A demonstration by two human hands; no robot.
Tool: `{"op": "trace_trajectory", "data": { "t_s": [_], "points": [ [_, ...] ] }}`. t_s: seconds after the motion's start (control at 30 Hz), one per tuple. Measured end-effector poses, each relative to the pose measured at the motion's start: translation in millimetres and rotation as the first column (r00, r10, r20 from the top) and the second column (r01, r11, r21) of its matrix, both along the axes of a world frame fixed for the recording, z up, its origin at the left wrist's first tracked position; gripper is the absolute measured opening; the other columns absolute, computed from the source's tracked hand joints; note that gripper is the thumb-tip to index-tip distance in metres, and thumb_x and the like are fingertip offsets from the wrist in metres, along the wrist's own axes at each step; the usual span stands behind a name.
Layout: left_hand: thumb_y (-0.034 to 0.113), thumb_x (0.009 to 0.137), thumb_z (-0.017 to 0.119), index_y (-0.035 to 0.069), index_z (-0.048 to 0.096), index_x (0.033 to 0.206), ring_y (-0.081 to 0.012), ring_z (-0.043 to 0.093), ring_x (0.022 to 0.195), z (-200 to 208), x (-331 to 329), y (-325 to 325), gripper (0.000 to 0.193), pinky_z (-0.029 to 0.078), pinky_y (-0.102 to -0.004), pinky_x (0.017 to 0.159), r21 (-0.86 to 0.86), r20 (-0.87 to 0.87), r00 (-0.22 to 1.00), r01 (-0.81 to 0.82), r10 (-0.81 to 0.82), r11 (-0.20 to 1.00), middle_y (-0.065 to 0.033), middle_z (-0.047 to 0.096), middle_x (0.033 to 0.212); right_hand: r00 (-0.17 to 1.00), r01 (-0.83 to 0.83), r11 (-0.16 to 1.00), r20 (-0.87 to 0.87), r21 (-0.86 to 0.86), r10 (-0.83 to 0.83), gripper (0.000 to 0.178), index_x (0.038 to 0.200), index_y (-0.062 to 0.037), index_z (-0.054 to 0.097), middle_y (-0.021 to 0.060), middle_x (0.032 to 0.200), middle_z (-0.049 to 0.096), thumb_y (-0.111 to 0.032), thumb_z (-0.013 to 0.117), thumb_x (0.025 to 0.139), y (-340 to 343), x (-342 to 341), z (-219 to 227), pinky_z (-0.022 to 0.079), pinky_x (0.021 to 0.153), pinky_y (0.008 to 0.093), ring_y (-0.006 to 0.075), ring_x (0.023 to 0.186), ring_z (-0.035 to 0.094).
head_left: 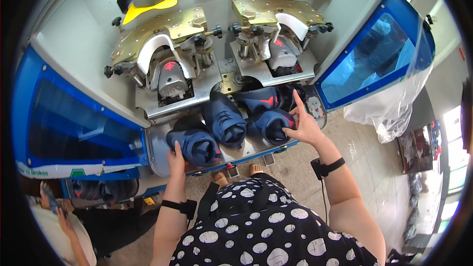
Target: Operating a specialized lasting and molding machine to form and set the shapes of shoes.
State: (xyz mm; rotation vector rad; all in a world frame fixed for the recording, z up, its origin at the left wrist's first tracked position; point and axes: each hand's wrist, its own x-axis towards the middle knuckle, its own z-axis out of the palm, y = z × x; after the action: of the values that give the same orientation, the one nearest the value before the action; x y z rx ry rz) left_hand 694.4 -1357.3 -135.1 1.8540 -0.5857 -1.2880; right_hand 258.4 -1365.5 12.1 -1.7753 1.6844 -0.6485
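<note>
Several dark blue shoes with red marks lie on a metal tray [158, 155] along the machine's front. At the tray's left, my left hand [176, 161] is closed at the side of a shoe [199, 147], its thumb against the upper and its other fingers mostly hidden. My right hand [306, 127] is open over the right-hand shoe [273, 127], the thumb by its collar and the index finger stretched toward the back. Between the hands rests a laced shoe [225, 120]. Behind the right-hand shoe, another shoe [261, 99] lies on its side.
Two press stations hold a grey left form [172, 79] and a grey right form [283, 54]. Shoes sit on yellow holders above. Blue windowed doors [84, 123] flank the machine; plastic film [394, 103] hangs at the right. A co-worker's hand [64, 219] shows at lower left.
</note>
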Motion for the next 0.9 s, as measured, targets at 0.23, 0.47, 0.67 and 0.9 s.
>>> {"op": "trace_trajectory", "data": {
  "t_s": [0.23, 0.47, 0.67, 0.9],
  "points": [
    [0.025, 0.098, 0.057, -0.002, 0.063, 0.107, -0.019, 0.064, 0.086, 80, -64, 55, 0.029, 0.052, -0.0319, 0.077, -0.521, 0.171, 0.963, 0.268, -0.208, 0.81, -0.0097, 0.065, 0.09, 0.988, -0.085, 0.996, -0.126, 0.036, 0.089, 0.114, 0.154, -0.0137, 0.009, 0.0155, 0.092, 0.063, -0.032, 0.077, 0.066, 8, 8, 8, 0.052, 0.075, 0.0409, 0.034, 0.083, 0.065],
    [0.037, 0.096, 0.059, 0.005, 0.058, 0.119, -0.0262, 0.066, 0.097, 110, -177, 14, 0.038, 0.053, -0.0431, 0.086, -0.065, -0.895, 0.329, 0.572, -0.301, 0.818, -0.0093, 0.064, 0.112, 0.978, -0.205, 0.977, -0.044, -0.065, 0.202, 0.091, 0.148, 0.0014, 0.02, 0.0224, 0.108, 0.063, -0.033, 0.072, 0.081, 41, 64, 12, 0.052, 0.074, 0.0437, 0.0369, 0.088, 0.065],
    [0.04, 0.088, 0.07, 0.009, 0.057, 0.12, -0.0232, 0.066, 0.092, 105, -172, 23, 0.046, 0.053, -0.0401, 0.079, 0.142, -0.616, 0.703, 0.542, -0.355, 0.828, -0.007, 0.064, 0.112, 0.988, -0.148, 0.876, -0.105, -0.458, 0.112, 0.047, 0.129, -0.008, 0.049, 0.0145, 0.106, 0.062, -0.017, 0.066, 0.086, -21, 57, -19, 0.052, 0.071, 0.0414, 0.0339, 0.084, 0.064],
    [0.023, 0.094, 0.063, 0.004, 0.058, 0.121, -0.0148, 0.062, 0.103, 153, -118, 71, 0.033, 0.051, -0.031, 0.086, -0.198, -0.368, 0.721, 0.557, -0.588, 0.807, -0.0056, 0.067, 0.111, 0.98, -0.2, 0.98, -0.006, -0.003, 0.2, 0.027, 0.101, -0.0049, 0.064, 0.0105, 0.09, 0.069, -0.025, 0.07, 0.085, -48, 43, -16, 0.053, 0.066, 0.0381, 0.0304, 0.08, 0.067]
  ]
}}
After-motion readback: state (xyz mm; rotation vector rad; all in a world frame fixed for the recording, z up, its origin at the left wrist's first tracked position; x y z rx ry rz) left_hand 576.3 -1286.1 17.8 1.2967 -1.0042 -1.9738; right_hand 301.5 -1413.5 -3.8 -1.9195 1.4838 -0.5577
